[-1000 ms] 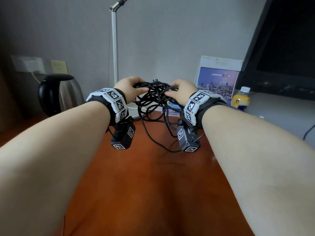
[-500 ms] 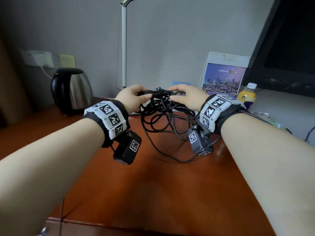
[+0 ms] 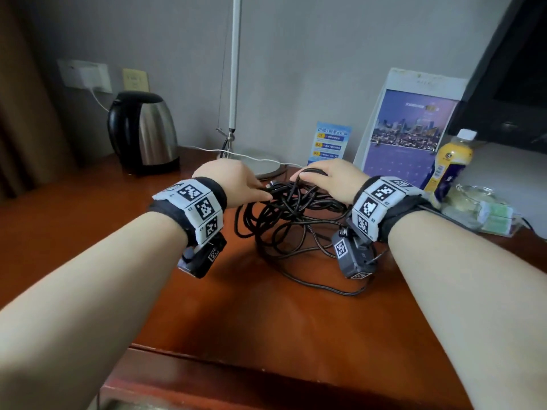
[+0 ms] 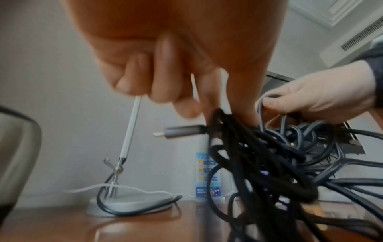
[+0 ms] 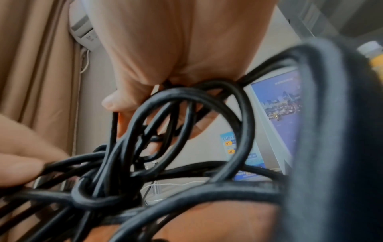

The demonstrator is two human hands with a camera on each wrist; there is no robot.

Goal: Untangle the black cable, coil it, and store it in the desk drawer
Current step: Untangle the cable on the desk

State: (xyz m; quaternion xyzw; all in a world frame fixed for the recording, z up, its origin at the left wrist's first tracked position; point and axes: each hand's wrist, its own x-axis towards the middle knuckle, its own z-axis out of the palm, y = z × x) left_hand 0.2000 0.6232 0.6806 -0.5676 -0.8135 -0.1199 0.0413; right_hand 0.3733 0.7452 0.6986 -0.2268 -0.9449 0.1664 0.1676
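A tangled black cable lies in a loose heap on the reddish wooden desk, its top strands lifted between both hands. My left hand pinches a bunch of strands at the heap's left side; the left wrist view shows the black cable hanging below the fingers, a plug end sticking out leftward. My right hand curls over the heap's right side, with a loop hooked round a finger. In the right wrist view the black cable loops run under the curled fingers.
A steel kettle stands at the back left, a lamp base with a white pole behind the cable. A blue card, a large brochure, a yellow bottle and plastic-wrapped items sit at the right.
Both hands have come down with the cable bundle, so the tangle now rests lower on the desk. The head view has tilted down, showing the desk's front edge.
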